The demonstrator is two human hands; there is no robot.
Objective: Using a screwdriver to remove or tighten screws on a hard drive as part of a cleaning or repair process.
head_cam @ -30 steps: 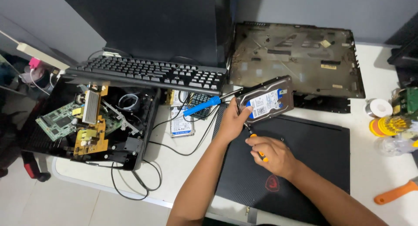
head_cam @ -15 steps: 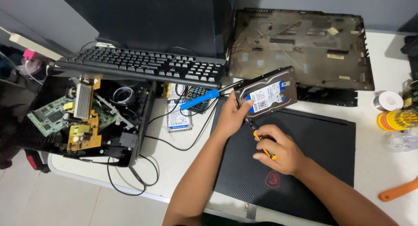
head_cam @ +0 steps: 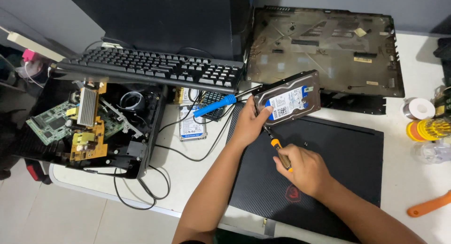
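Left hand (head_cam: 250,124): closed on hard drive (head_cam: 289,98), tilted above black laptop (head_cam: 329,164). Right hand (head_cam: 300,169): fist around orange-handled screwdriver (head_cam: 278,149), tip under drive. Blue soldering iron (head_cam: 215,106) nearby.

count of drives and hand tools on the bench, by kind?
Hard drives: 2, one in the left hand, one small by the cables
Screwdrivers: 1, in the right hand
Soldering irons: 1, blue handle
Total: 4
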